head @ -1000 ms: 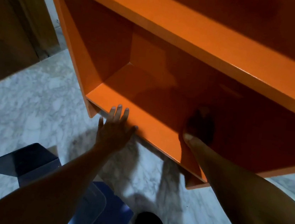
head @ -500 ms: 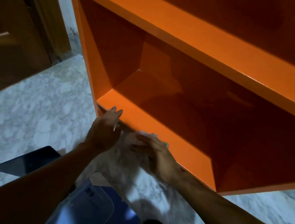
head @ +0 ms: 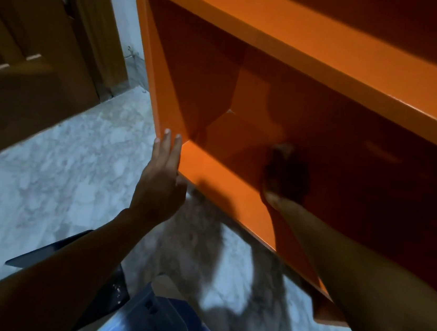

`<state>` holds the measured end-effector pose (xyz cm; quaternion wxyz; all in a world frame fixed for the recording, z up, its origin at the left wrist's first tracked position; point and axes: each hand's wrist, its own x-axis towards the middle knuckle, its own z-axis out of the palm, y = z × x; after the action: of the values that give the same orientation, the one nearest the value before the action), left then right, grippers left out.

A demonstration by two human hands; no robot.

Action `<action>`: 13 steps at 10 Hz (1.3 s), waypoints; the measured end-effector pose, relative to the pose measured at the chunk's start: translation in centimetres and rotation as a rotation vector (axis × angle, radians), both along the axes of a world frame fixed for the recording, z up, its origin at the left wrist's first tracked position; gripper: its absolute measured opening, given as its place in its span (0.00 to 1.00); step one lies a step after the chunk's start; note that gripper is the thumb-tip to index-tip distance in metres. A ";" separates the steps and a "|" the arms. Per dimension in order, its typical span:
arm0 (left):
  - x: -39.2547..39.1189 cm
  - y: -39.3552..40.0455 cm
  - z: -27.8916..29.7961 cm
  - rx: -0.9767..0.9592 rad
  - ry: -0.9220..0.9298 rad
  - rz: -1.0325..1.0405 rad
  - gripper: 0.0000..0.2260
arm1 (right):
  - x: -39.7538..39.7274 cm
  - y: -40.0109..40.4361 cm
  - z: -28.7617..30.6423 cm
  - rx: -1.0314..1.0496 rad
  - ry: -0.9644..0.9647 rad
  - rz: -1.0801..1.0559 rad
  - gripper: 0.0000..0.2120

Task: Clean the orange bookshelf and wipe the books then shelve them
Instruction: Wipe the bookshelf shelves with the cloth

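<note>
Orange bookshelf (head: 320, 65): glossy, flat-boarded, square-cornered, set on veined marble floor (head: 54, 172) beside a brown wooden door (head: 33, 46). The front left corner of its bottom board is touched by the left hand (head: 158, 182), fingers straight. The right hand (head: 286, 176) is reached inside, blurred in shadow; its grasp cannot be told. Blue items (head: 153, 325) are seen below.
</note>
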<state>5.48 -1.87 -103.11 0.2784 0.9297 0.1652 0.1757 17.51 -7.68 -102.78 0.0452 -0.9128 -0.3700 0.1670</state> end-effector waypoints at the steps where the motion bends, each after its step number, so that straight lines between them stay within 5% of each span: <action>1: -0.6 0.4 0.1 -0.015 -0.026 0.014 0.36 | -2.6 2.9 -4.4 -0.237 -0.371 0.189 0.34; 2: -1.5 0.6 0.1 -0.066 -0.069 0.004 0.37 | 0.4 0.5 -16.9 -0.183 -0.392 0.217 0.36; 3: -2.2 0.7 0.8 -0.091 -0.092 0.046 0.37 | 2.3 -3.3 -13.8 0.130 -0.441 -0.119 0.26; 4: -2.5 1.4 1.2 -0.040 -0.074 0.012 0.35 | -4.9 -9.8 -3.9 0.162 -0.474 0.169 0.23; 5: -2.2 1.8 1.7 -0.015 -0.062 0.004 0.32 | -4.8 -10.2 -5.2 0.544 -0.051 0.347 0.23; 6: -2.0 2.5 1.7 -0.014 -0.071 -0.009 0.31 | -2.4 -10.8 -2.1 0.632 -0.237 0.241 0.15; 7: -2.1 3.3 1.4 0.001 -0.061 -0.031 0.27 | 0.9 -9.6 -1.4 0.531 -0.572 0.026 0.17; 8: -2.2 3.7 1.1 0.003 -0.094 -0.056 0.41 | -1.0 -4.1 -1.4 0.428 -0.469 -0.068 0.23; 9: -2.2 3.8 1.7 -0.030 -0.082 -0.039 0.37 | -4.0 1.8 -0.1 0.110 -0.475 0.031 0.25; 10: -2.1 4.3 2.0 -0.056 -0.070 -0.016 0.28 | -7.1 7.1 -2.7 -0.524 -0.514 0.233 0.49; 11: -2.1 5.1 1.8 -0.055 -0.065 -0.029 0.33 | -7.2 6.6 3.0 -0.424 -0.557 0.172 0.42; 12: -2.1 5.5 1.7 -0.056 -0.067 -0.023 0.32 | 3.8 5.6 -4.6 -0.027 -0.163 -0.149 0.34; 13: -2.3 5.2 2.0 -0.117 -0.081 -0.043 0.34 | 10.8 3.2 -14.1 0.268 -0.203 -0.195 0.33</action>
<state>3.20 3.32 -101.11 0.3422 0.9074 0.1437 0.1974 28.29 -4.53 -116.86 0.1446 -0.9422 -0.3016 0.0182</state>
